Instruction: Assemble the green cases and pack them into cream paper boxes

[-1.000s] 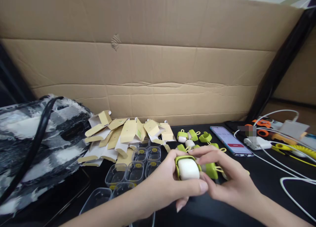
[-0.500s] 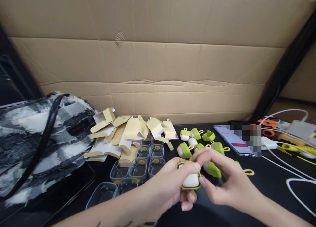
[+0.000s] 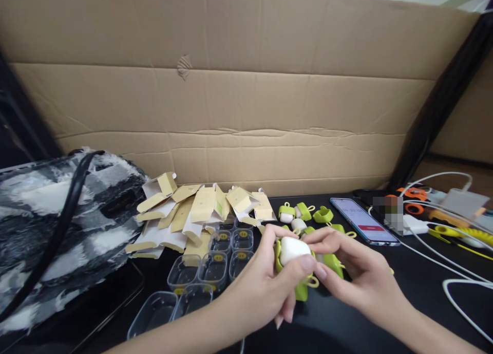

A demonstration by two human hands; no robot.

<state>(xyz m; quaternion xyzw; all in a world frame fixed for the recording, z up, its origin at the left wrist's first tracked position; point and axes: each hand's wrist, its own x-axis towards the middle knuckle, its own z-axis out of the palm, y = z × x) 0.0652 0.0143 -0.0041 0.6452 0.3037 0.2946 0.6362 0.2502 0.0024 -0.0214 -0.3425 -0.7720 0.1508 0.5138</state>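
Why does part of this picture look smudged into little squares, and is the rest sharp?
Head view: a pixelated patch right of the phone looks deliberately blurred; the left hand and right hand with the white case are fairly sharp; the bag at the left edge is soft and stretched; lighting is even, with mild glare on the clear trays.

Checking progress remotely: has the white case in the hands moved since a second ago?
Yes. The white case, pinched by the left hand and right hand, has turned and sits slightly nearer the clear trays.
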